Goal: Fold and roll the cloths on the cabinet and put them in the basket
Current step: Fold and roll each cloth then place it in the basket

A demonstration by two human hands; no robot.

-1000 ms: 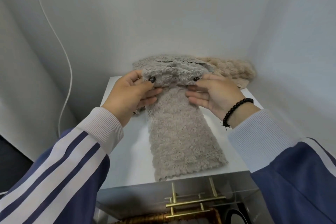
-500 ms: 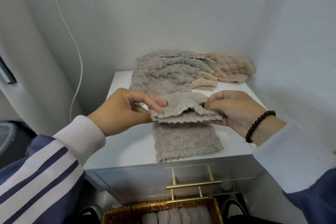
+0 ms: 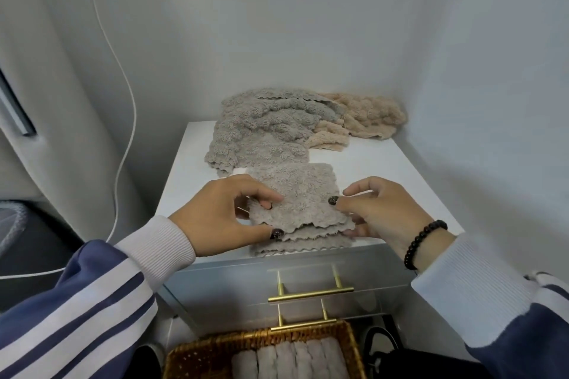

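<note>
— Where was the cloth being folded?

— The grey-brown fleece cloth (image 3: 295, 203) lay on the white cabinet top (image 3: 385, 181), at the near edge, in the middle of the frame. It was folded over on itself, so several scalloped hems stacked up along the near side, one behind the other.

— Which way did it run?

— Its long axis ran from the near edge toward the back wall, with the scalloped ends pointing at the bottom of the frame. The surface looked fluffy and nubbly.

— And the hands?

— The left hand (image 3: 221, 212) pinched the cloth's left edge, thumb at the hem and fingers curled on top. The right hand (image 3: 378, 209) gripped the right edge, thumb on top and fingers tucked underneath the layers.

— What else was there?

— Behind the cloth, a rumpled grey cloth pile (image 3: 261, 129) lay toward the back, touching a beige cloth (image 3: 366, 120) at the upper right corner of the top. Below, at the bottom centre, a wicker basket (image 3: 215, 348) held rolled cloths (image 3: 289, 360) side by side. Two brass drawer handles (image 3: 311, 294) sat on the cabinet front.
</note>
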